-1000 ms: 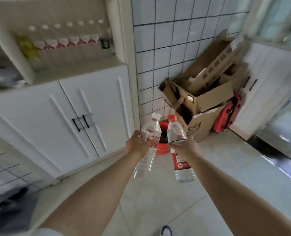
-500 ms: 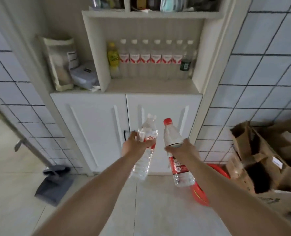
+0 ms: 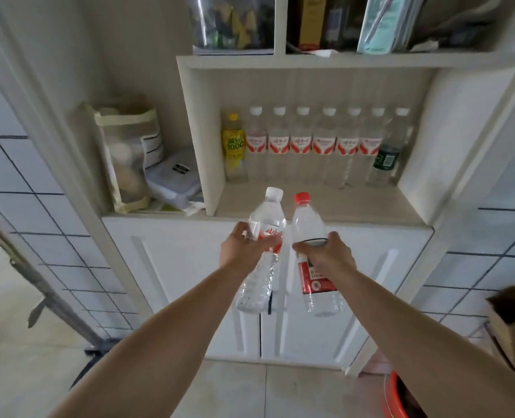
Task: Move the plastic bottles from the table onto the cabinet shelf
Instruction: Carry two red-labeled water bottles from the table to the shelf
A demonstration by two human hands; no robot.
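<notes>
Pale wood-grain cabinet shelf (image 3: 355,208), open-fronted. Along its back wall, upright in 1 row: 1 yellow-labelled bottle (image 3: 234,146) at left, 6 red-labelled clear bottles (image 3: 303,146), then 1 green-labelled bottle (image 3: 387,152) at right.

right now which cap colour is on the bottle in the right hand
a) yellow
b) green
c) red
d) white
c: the right hand grips a clear bottle topped with a red cap; the white-capped bottle is in the left hand.
</notes>
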